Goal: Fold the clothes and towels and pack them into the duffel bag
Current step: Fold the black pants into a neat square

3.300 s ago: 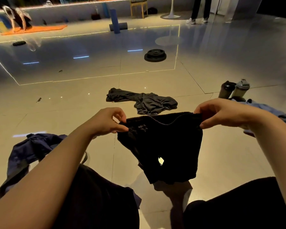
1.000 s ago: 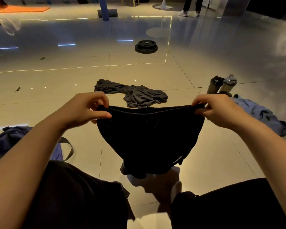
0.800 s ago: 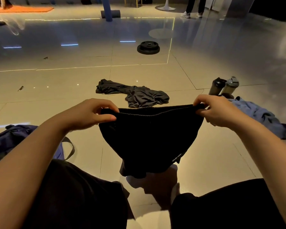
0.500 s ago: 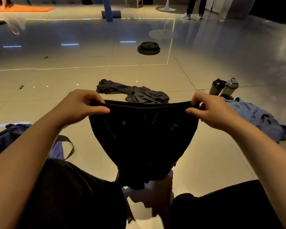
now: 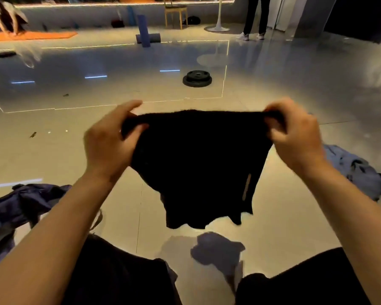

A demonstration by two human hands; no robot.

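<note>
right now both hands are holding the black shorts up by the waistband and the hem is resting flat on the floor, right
Not quite. The left hand and right hand do grip the black shorts by the top edge, but the head view shows the hem hanging in the air, clear of the floor, with its shadow on the tiles below.

No readable text, brand, number or sign anywhere, a thin pale strip near the lower right edge of the black shorts [image 5: 198, 164] carries no legible lettering, too small and blurred to tell
</note>
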